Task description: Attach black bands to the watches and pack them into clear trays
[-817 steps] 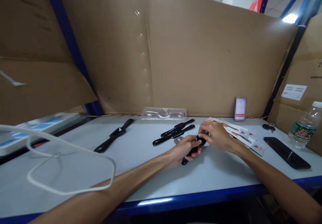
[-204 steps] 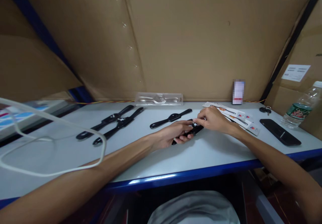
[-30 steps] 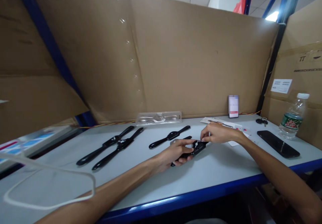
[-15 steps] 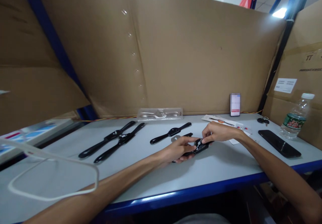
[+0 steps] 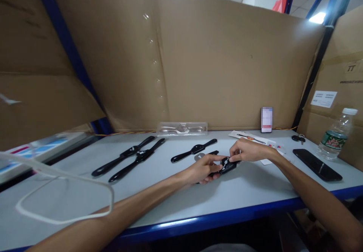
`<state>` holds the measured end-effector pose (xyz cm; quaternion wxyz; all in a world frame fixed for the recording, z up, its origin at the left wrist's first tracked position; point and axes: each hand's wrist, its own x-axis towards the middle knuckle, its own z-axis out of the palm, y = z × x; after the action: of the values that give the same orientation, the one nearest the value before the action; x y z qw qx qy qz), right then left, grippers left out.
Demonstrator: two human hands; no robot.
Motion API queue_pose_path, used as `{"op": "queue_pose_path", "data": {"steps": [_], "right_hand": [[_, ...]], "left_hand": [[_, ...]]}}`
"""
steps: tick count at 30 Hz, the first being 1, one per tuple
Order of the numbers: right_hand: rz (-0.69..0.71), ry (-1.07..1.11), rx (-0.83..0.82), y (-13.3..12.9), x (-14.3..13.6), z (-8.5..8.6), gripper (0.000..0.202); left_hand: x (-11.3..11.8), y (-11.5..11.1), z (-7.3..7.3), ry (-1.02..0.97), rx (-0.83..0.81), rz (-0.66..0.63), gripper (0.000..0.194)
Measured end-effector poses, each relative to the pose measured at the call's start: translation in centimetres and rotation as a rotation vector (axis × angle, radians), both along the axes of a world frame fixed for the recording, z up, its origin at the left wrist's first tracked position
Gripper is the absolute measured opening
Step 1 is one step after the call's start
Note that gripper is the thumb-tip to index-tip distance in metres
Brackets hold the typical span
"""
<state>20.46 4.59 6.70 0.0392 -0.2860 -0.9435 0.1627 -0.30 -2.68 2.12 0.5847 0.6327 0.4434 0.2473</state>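
My left hand (image 5: 202, 169) is wrapped around a black spokeshave (image 5: 228, 166) just above the table, thumb on its middle part. At the far side of that middle part, my right hand (image 5: 244, 150) is closed, its thumb and fingertips pressed against the tool. Whether a small part sits between those fingertips is hidden. Behind the left hand lies a grey flat blade-like piece (image 5: 199, 156), partly covered. Another spokeshave (image 5: 195, 149) rests a little further back. Two more, a left spokeshave (image 5: 124, 156) and its neighbour (image 5: 138, 159), lie side by side on the left.
A clear plastic blister pack (image 5: 182, 129) leans at the back. Behind my right hand is a printed card (image 5: 249, 136). A propped phone (image 5: 266, 119), keys (image 5: 298, 139), a dark phone (image 5: 317, 164) and a water bottle (image 5: 335, 136) stand rightward. A white cable (image 5: 65, 220) loops at left.
The whole view has shifted slightly. Both hands stay on the spokeshave in nearly the same pose, with only small finger movement at its middle.
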Motion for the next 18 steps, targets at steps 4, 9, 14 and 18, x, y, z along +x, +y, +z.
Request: {"op": "queue_pose_path", "data": {"steps": [4,9,14,18], "right_hand": [[-0.063,0.083,0.321,-1.3,-0.2,0.3,0.011],[0.026,0.066,0.384,-3.0,-1.0,0.4,0.009],[0.029,-0.037,0.514,-3.4,-1.8,-0.2,0.004],[0.036,-0.143,0.644,-3.7,-2.1,-0.4,0.012]], "left_hand": [[0.0,0.1,-0.3,-0.052,-0.024,0.038,0.048],[0.0,0.3,-0.5,-0.082,-0.029,0.062,0.034],[-0.1,0.5,-0.7,-0.098,-0.025,0.056,0.029],[-0.2,0.6,-0.8,-0.117,-0.027,0.045,0.03]]}}
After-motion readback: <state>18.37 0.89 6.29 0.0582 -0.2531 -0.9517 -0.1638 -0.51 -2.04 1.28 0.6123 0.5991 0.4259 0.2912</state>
